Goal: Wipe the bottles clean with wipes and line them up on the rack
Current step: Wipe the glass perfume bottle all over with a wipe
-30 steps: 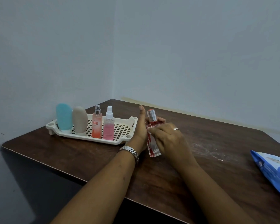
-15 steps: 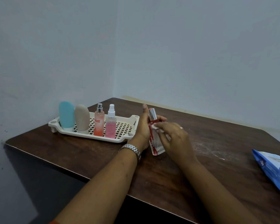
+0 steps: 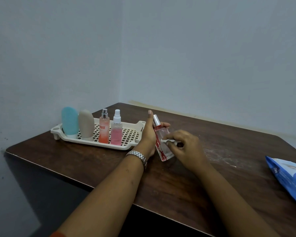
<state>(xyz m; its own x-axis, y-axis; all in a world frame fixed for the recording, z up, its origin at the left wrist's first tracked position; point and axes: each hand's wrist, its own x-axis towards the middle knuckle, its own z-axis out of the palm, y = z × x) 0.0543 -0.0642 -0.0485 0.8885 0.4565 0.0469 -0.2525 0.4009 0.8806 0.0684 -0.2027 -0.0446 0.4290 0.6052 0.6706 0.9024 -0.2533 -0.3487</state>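
Observation:
My left hand [image 3: 148,134] grips a clear glass spray bottle [image 3: 162,144] with red markings and a silver cap, tilted just above the table. My right hand [image 3: 186,147] pinches a small white wipe [image 3: 167,140] against the bottle's side. To the left, a cream plastic rack [image 3: 132,134] carries a row of standing bottles: a blue tube [image 3: 69,121], a beige tube [image 3: 86,124], an orange spray bottle [image 3: 104,129] and a pink spray bottle [image 3: 116,131].
A blue pack of wipes [image 3: 290,177] lies at the right edge of the dark wooden table [image 3: 212,177]. The table stands in a corner, with grey walls behind and to the left. Its front edge runs diagonally below my forearms.
My right hand has slid the wipe down from the bottle's neck to the middle of its body. My left hand keeps holding the bottle in about the same place.

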